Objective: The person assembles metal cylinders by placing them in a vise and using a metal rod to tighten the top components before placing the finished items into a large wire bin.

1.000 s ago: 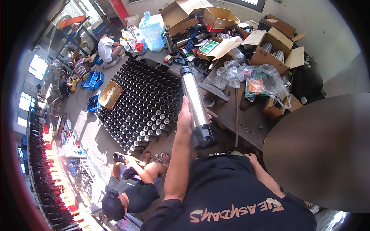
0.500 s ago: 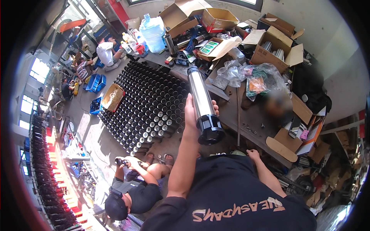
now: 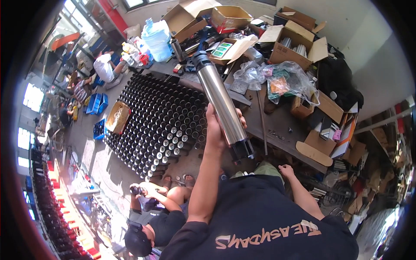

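Note:
My left hand (image 3: 215, 130) is wrapped round a silver metal cylinder (image 3: 219, 102), gripping it near its lower half. The tube is held up in front of me, tilted with its far end to the left. A black cap (image 3: 200, 59) covers that far end. At the near end sits a black fitting (image 3: 242, 150) with prongs sticking out. My right hand (image 3: 286, 170) hangs low by my right side, close to the workbench edge, fingers curled with nothing seen in them. Left of the cylinder, many black-topped cylinders (image 3: 160, 117) stand upright in tight rows.
The cluttered workbench (image 3: 277, 125) holds open cartons (image 3: 292, 47), clear plastic bags (image 3: 286, 82) and a large blue water bottle (image 3: 156, 39). A seated co-worker (image 3: 160, 221) handles a dark part at my lower left. Blue crates (image 3: 96, 104) and a carton (image 3: 118, 118) stand beyond the rows.
The cylinder has tilted and turned in my left hand: its far end leans further left, and the near fitting now shows its prongs from the side. My view has shifted slightly.

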`<move>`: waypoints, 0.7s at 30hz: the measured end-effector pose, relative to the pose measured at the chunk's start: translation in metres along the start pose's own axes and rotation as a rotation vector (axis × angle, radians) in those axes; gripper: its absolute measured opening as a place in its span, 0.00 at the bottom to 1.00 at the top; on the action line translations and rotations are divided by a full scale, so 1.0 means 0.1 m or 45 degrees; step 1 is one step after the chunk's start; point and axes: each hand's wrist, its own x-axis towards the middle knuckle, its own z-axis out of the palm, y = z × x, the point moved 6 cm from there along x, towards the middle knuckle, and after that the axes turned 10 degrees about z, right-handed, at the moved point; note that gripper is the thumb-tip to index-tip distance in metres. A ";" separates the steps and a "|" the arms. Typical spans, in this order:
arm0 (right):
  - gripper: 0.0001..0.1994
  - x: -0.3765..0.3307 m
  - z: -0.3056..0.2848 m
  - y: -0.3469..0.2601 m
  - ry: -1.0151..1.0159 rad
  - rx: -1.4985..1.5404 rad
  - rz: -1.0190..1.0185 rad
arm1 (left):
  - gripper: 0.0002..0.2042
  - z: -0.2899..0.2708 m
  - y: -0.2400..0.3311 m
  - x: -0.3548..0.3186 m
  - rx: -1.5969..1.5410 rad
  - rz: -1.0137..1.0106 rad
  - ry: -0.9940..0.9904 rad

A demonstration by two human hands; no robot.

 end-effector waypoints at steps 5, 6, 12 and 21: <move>0.16 -0.89 -0.12 -0.32 -0.093 0.522 -0.067 | 0.37 0.02 -0.21 -0.16 0.065 -0.135 -0.232; 0.18 -1.17 -0.19 -0.52 -0.132 0.612 -0.125 | 0.38 0.01 -0.33 -0.19 0.117 -0.212 -0.289; 0.30 -2.90 -0.89 -1.73 -0.473 1.103 -0.915 | 0.28 0.56 -1.23 -0.53 0.654 -0.379 -0.507; 0.29 -2.91 -1.25 0.44 0.372 1.951 -0.424 | 0.19 1.42 -4.42 -1.90 1.530 -0.906 -1.371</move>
